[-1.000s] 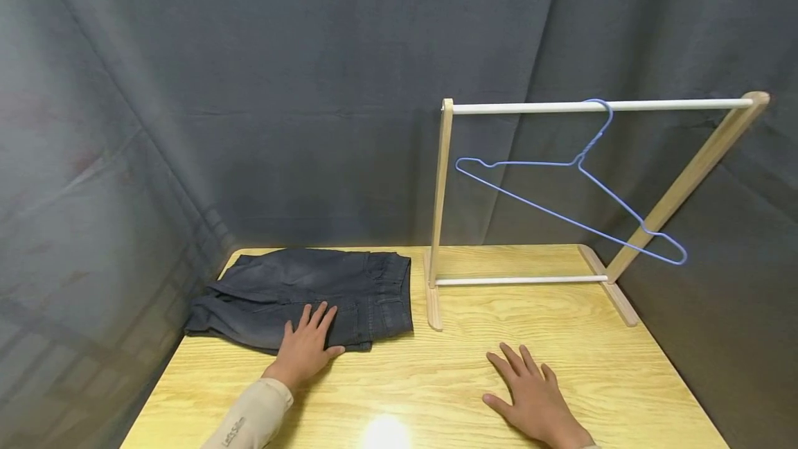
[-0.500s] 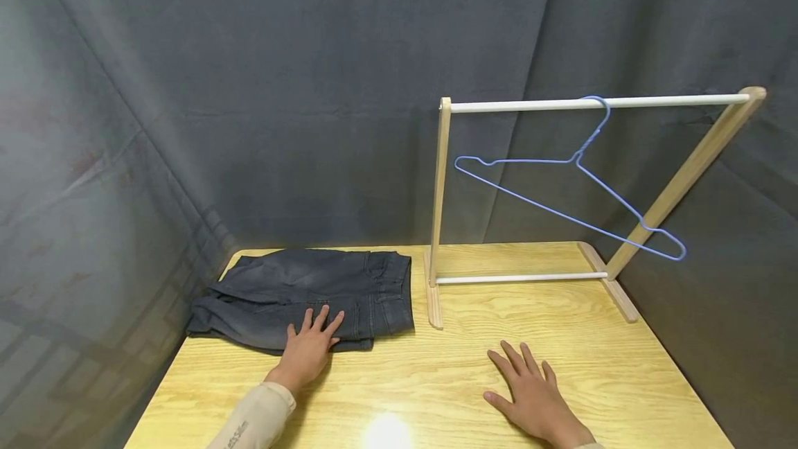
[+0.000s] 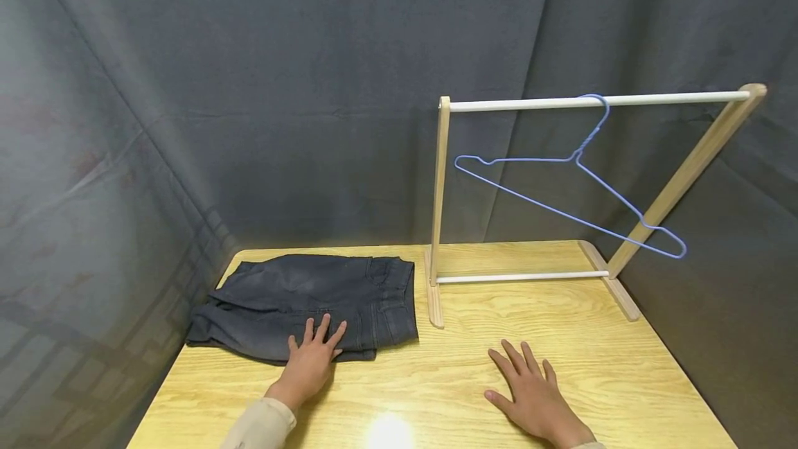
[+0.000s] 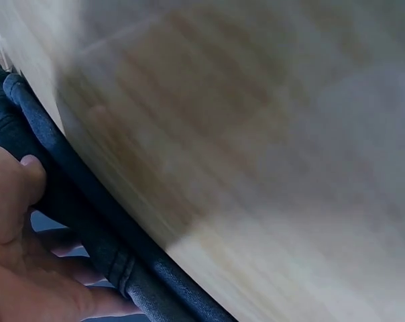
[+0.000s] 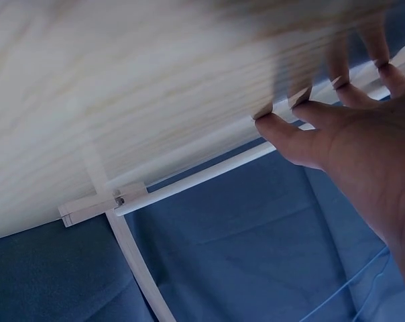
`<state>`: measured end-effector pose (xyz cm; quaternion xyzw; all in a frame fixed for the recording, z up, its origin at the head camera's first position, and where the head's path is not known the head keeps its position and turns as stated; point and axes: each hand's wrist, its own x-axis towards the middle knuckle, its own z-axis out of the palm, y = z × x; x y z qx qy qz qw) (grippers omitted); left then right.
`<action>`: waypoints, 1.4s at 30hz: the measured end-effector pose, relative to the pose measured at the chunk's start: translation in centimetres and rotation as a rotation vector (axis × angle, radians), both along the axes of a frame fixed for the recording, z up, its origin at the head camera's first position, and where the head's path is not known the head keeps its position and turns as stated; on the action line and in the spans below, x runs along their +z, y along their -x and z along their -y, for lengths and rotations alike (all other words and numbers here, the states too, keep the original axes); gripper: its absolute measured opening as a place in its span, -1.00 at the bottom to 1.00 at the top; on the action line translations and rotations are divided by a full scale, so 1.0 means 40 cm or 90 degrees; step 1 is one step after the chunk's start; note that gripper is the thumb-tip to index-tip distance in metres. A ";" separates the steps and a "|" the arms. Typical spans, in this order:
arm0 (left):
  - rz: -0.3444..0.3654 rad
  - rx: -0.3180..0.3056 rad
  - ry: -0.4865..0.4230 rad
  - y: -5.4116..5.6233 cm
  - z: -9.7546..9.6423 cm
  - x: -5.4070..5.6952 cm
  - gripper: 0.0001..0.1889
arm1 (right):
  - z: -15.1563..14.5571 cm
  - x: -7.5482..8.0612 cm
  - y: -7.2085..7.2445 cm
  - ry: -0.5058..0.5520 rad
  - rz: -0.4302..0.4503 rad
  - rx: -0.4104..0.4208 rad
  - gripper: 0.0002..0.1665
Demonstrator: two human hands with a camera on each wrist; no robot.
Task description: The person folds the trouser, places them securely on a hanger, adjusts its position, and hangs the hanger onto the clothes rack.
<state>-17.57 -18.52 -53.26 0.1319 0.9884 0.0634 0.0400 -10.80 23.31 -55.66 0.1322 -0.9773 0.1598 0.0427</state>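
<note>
Dark grey jeans [image 3: 299, 281] lie folded on the left of the wooden table, waistband toward the right. On their near edge my left hand [image 3: 307, 367] rests with fingers spread. The left wrist view shows the layered edge of the jeans [image 4: 75, 194] beside that hand's thumb and fingers [image 4: 65, 268]. My right hand [image 3: 532, 393] is on the table at the front right, fingers spread and holding nothing. In the right wrist view its fingertips [image 5: 269, 124] touch the tabletop.
A wooden rack [image 3: 439, 186] with white rods stands at the back right. From its top rod hangs a blue wire hanger [image 3: 542, 206], turned at an angle. Grey curtains [image 3: 349, 89] surround the table [image 3: 449, 380] at the back and sides.
The jeans have slid slightly toward me, along with my left hand, whose fingers stay spread on them. My right hand has kept its place on the table.
</note>
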 end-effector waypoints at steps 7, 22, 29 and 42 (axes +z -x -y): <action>0.011 0.002 -0.015 -0.050 -0.015 -0.006 -0.44 | 0.000 0.006 0.001 -0.001 -0.007 0.003 -0.18; 0.022 0.020 -0.008 -0.137 -0.028 -0.006 -0.43 | 0.058 -0.018 0.001 0.000 -0.059 -0.002 -0.39; 0.025 0.012 -0.012 -0.146 -0.035 -0.003 -0.43 | 0.141 -0.011 0.013 0.056 -0.086 -0.009 -0.54; 0.021 -0.001 -0.001 -0.142 -0.053 -0.013 -0.42 | 0.263 -0.005 0.050 0.110 0.037 0.019 -0.31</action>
